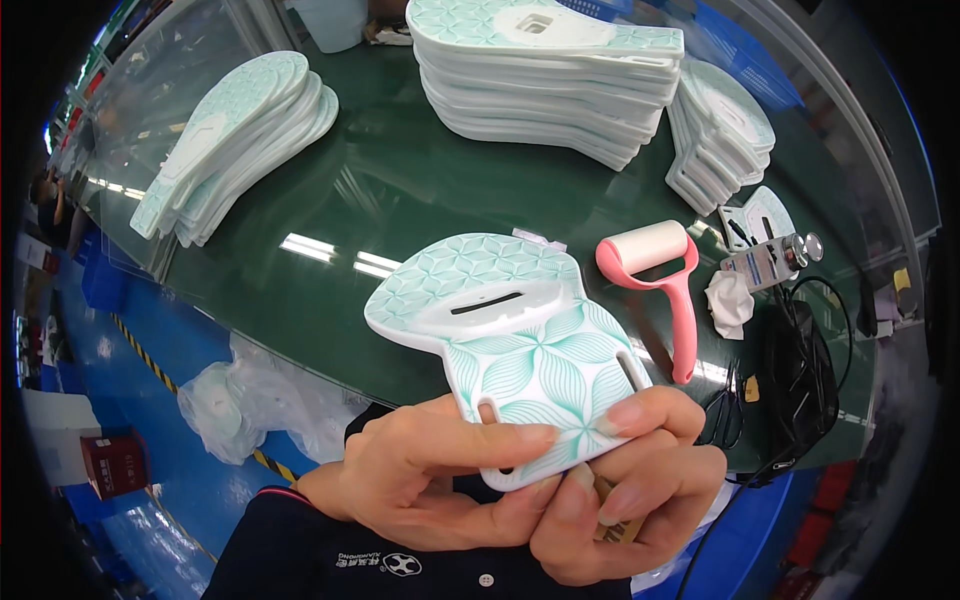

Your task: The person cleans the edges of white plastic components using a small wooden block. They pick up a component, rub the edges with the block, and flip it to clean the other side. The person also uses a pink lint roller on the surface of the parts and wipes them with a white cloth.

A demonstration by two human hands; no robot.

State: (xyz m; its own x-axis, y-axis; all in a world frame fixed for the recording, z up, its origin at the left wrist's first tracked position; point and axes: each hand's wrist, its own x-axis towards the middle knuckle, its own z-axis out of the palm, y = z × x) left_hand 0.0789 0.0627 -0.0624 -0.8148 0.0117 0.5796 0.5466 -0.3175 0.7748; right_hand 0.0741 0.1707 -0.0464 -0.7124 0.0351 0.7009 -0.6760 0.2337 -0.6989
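Note:
A white plastic panel [540, 350] with a teal flower pattern is tilted up over the near table edge. It has a rounded far end, a dark slot across its middle and smaller slots near its sides. My left hand [430, 470] grips its near left corner, thumb on the patterned face. With thumb and fingers closed, my right hand [635, 490] pinches the near edge at the right. A small tan piece [618, 515] shows between the right fingers, mostly hidden. Both hands' fingertips meet under the near edge.
Stacks of similar panels stand at the left [235, 135], far middle [545, 90] and far right [720, 130] of the green table [390, 190]. At right lie a pink-handled lint roller [678, 310], crumpled white tissue [731, 303], a clear bottle [765, 262], scissors [722, 415] and a black pouch [800, 375].

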